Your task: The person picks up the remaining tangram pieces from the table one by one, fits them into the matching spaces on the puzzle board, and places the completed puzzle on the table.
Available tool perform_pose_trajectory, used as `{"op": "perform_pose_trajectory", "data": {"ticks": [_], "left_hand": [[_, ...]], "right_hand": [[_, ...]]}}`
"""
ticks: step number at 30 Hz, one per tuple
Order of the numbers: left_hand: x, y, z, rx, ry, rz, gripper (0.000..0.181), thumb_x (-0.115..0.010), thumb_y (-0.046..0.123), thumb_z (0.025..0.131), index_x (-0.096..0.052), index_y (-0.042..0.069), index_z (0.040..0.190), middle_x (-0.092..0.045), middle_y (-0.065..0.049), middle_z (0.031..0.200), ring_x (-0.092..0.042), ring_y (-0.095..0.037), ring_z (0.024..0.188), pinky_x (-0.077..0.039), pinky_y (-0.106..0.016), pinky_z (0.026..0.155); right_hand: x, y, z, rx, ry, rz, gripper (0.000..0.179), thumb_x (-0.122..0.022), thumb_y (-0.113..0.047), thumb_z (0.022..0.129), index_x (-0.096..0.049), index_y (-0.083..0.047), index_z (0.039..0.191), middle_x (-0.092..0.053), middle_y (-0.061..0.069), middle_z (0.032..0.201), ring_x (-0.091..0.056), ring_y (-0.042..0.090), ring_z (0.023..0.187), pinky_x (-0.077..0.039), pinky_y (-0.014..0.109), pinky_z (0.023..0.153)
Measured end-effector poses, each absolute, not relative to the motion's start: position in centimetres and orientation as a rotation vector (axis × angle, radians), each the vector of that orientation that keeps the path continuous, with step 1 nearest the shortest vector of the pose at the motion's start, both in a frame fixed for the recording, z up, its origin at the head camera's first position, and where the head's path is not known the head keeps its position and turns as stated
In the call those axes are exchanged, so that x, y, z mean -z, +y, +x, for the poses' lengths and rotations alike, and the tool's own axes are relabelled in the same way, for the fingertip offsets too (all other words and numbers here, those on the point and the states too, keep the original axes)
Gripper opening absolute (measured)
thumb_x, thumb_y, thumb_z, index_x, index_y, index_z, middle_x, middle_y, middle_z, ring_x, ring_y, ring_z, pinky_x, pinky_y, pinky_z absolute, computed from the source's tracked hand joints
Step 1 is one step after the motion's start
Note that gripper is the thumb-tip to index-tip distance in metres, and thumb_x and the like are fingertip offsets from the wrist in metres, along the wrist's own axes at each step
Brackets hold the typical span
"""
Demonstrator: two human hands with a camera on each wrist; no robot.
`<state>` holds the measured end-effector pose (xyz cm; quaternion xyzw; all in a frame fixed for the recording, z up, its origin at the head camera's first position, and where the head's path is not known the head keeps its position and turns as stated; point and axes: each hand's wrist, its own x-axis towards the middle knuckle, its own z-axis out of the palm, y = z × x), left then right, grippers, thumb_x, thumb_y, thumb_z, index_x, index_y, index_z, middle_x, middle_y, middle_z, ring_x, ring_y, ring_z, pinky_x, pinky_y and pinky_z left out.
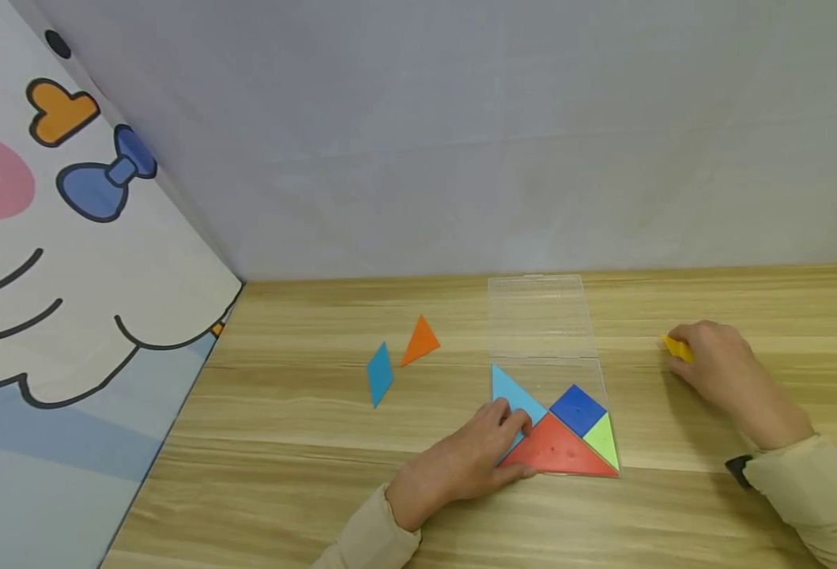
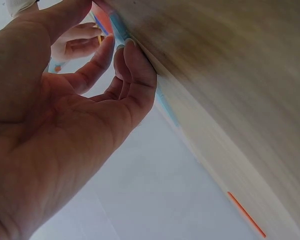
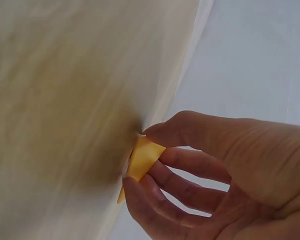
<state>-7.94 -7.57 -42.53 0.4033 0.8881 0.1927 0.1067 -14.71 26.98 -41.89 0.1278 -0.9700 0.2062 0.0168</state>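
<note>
In the head view, my left hand (image 1: pixel 471 450) rests at the left side of a clear tray, its bent fingers touching the light blue triangle (image 1: pixel 514 395). Its thumb lies at the front edge of the red triangle (image 1: pixel 560 449). A dark blue square (image 1: pixel 578 409) and a light green triangle (image 1: pixel 605 441) also sit in the tray. Off to the right, my right hand (image 1: pixel 720 371) pinches a yellow tangram piece (image 3: pixel 144 159) between thumb and fingers, close above the table. The hand hides part of that piece, so its whole outline cannot be made out.
A blue parallelogram (image 1: pixel 380 374) and an orange triangle (image 1: pixel 421 341) lie on the wooden table (image 1: pixel 283 474) left of the tray. The tray's clear lid (image 1: pixel 541 316) lies unfolded behind it. A pale cloth (image 1: pixel 461 158) hangs along the table's back edge.
</note>
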Motion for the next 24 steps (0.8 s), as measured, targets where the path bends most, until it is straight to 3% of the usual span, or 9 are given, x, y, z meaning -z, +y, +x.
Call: {"op": "perform_pose_trajectory", "data": {"ticks": [14,24], "left_hand": [[42.34,-7.52,-7.99,-0.587,2.603,1.207,0.032,-0.073,0.026,0.097,-0.057,0.007,0.117,-0.042,0.001,0.093,-0.038,-0.008,0.082,-0.034,-0.015,0.074],[42.30,-7.54,-7.94,-0.583,2.604,1.215,0.032,-0.073,0.027,0.098,-0.057,0.007,0.117,-0.042,0.001,0.093,-0.038,-0.008,0.082,-0.034,-0.015,0.073]], "right_hand": [[42.03,26.98,-14.64,-0.623,-2.969,0.505,0.028,-0.079,0.008,0.081,-0.067,0.021,0.103,-0.065,0.041,0.099,-0.062,0.057,0.093,-0.049,0.067,0.082],[42.19,26.95,-14.54,-0.696,-2.898,0.512,0.025,-0.077,0.011,0.079,-0.066,0.018,0.100,-0.067,0.036,0.096,-0.064,0.050,0.086,-0.051,0.063,0.077]]}}
